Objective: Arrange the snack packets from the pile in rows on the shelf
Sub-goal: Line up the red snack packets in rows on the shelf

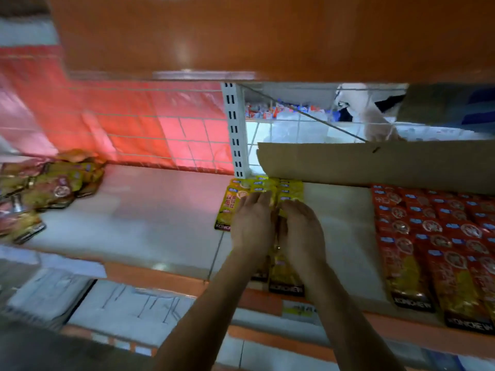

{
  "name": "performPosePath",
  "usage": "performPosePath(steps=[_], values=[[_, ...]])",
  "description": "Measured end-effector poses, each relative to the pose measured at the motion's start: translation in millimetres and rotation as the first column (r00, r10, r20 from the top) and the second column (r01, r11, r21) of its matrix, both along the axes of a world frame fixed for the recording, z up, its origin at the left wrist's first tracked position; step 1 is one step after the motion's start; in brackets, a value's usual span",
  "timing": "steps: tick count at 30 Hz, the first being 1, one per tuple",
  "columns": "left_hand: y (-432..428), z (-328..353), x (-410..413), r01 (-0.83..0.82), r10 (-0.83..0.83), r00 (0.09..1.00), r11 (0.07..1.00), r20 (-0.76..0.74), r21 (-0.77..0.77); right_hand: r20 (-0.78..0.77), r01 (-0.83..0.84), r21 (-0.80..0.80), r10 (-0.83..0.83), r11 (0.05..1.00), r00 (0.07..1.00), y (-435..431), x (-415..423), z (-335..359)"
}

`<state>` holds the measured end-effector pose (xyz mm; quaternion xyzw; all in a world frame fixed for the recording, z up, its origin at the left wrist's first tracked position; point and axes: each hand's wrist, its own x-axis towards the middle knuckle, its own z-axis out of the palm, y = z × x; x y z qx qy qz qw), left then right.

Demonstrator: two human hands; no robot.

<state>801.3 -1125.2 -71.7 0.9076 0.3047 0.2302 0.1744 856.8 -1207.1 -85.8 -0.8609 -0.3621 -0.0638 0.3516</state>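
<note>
Left hand lies on the yellow packets, fingers straight — right hand cupped there, grip unclear.

- A wide bare stretch of shelf lies open between the pile at the left and the yellow packets in the middle.
- A narrower bare strip runs between the yellow packets and the red packets at the right.
- The upper shelf hangs overhead and caps the room above.
- The front edge is open.
- A wire grid and a slotted post close the back.
- A cardboard sheet stands along the back right, over the far ends of the yellow and red packets.
- The left hand and right hand lie side by side on the yellow packets, filling that lane.
</note>
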Motion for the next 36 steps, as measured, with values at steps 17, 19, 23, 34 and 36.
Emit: performPosePath(steps=[17,19,23,34,36], values=[[252,-18,-166,-0.266,0.271,0.952,0.962,-0.141,0.059,-0.030,-0.179,-0.139,0.177,0.974,0.984,253,-151,-16],[277,-19,-183,-0.295,0.300,0.942,0.954,-0.153,0.053,-0.047,-0.208,-0.168,0.203,0.964,0.978,275,-166,-16],[319,-22,-212,-0.335,0.341,0.927,0.940,-0.160,0.063,-0.075,-0.273,-0.239,0.263,0.932,0.962,318,-189,-13],[434,-22,-279,-0.456,0.473,0.868,0.880,-0.148,0.135,-0.249,-0.314,-0.218,0.258,0.924,0.933,428,-224,-14],[444,-25,-284,-0.445,0.465,0.863,0.885,-0.200,0.136,-0.241,-0.302,-0.182,0.255,0.936,0.936,447,-225,-15]])
